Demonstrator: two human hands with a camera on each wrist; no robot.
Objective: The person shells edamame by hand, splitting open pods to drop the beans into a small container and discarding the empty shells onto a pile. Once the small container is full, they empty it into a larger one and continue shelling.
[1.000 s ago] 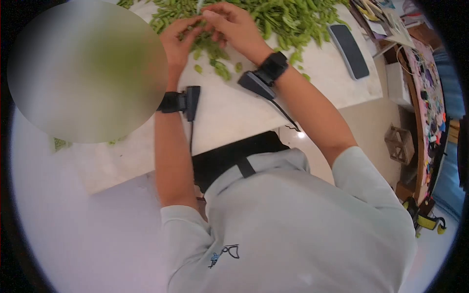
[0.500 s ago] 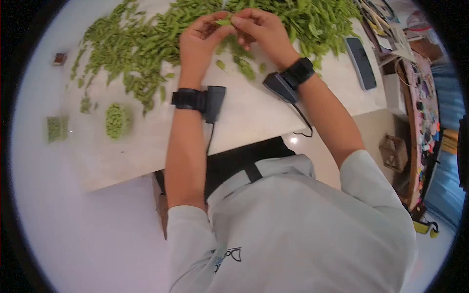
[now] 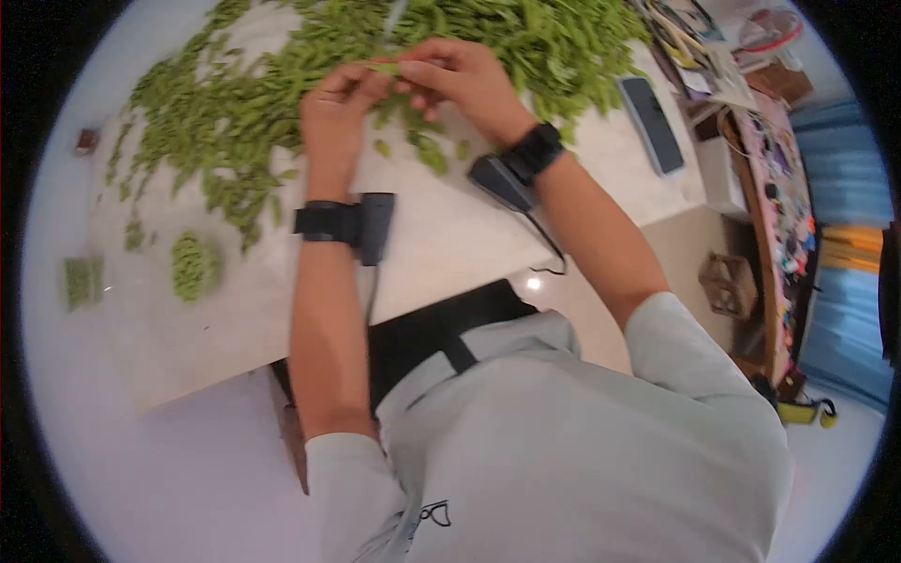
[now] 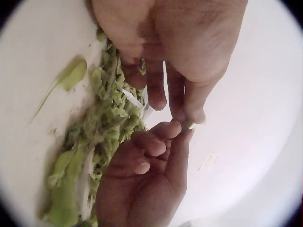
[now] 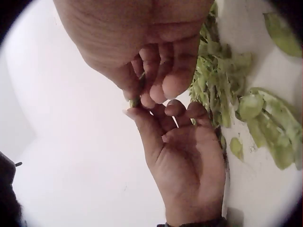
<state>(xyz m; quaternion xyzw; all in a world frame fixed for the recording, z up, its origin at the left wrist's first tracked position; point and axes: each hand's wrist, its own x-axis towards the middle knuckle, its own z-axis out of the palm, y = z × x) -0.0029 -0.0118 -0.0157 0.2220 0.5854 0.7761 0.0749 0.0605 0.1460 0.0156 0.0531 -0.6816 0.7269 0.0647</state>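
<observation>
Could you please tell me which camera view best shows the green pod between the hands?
The head view: the green pod shows lengthwise between the left hand and right hand. The left wrist view shows only a sliver; the right wrist view, a short end.

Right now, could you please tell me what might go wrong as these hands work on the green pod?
The green pod is small and pinched between the left hand and right hand, so it might slip and drop. The phone lies beside the heap of pods, so the right arm could nudge it.
</observation>
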